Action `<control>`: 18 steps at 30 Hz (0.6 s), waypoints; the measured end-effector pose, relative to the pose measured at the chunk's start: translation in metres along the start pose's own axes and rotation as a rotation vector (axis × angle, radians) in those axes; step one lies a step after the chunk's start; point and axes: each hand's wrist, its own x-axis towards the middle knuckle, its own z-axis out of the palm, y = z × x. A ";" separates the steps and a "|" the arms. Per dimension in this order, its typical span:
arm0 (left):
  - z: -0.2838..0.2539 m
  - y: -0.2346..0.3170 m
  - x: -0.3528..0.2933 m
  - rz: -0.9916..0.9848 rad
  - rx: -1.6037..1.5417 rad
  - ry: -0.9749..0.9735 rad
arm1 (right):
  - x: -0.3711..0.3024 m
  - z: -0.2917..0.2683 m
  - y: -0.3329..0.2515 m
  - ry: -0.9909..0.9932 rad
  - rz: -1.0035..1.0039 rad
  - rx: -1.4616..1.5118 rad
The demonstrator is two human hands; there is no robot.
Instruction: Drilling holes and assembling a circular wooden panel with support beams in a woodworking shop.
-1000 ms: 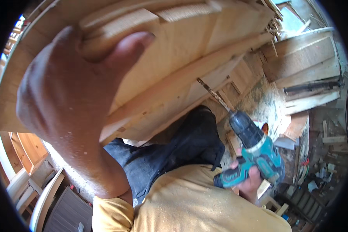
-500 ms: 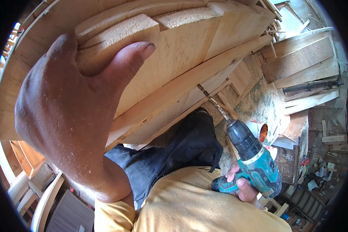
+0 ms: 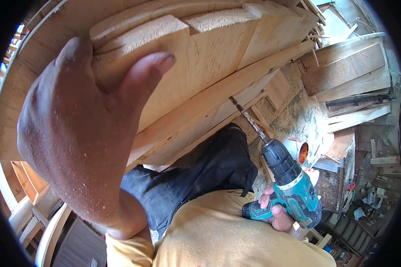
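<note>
My left hand (image 3: pixel 75 120) grips the top of a pale wooden panel (image 3: pixel 214 58); its thumb lies along the near face, and its fingers are hidden behind the edge. At the lower right, my right hand (image 3: pixel 280 217) is wrapped round the handle of a teal and black cordless drill (image 3: pixel 298 196). A long drill bit (image 3: pixel 250 120) points up and left from the black chuck. Its tip overlaps the lower edge of a wooden rail (image 3: pixel 240 84) fixed across the panel; whether they touch, I cannot tell. Sawdust speckles my left hand and the panel's stepped top edge.
Beyond the drill lies a white and red tub (image 3: pixel 300 150), coppery inside. Stacked boards (image 3: pixel 347 73) stand at the far right, above a floor with scattered offcuts (image 3: pixel 385 159). A dark grey wood-grain panel (image 3: pixel 82 244) is at lower left. My leg (image 3: pixel 200 164) is under the rail.
The panel's stepped top edge has shifted slightly right in view. My left thumb has moved a little left and down. The drill stays almost where it was, with its bit tip slightly farther right.
</note>
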 end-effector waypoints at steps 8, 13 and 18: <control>-0.010 0.004 0.003 -0.024 0.009 -0.166 | -0.002 -0.010 0.010 -0.046 -0.001 0.122; -0.005 -0.005 -0.005 -0.117 -0.035 -0.114 | 0.008 -0.014 -0.002 -0.117 -0.109 -0.004; -0.025 0.018 0.014 -0.159 -0.005 -0.226 | 0.003 -0.031 0.015 -0.121 -0.088 0.094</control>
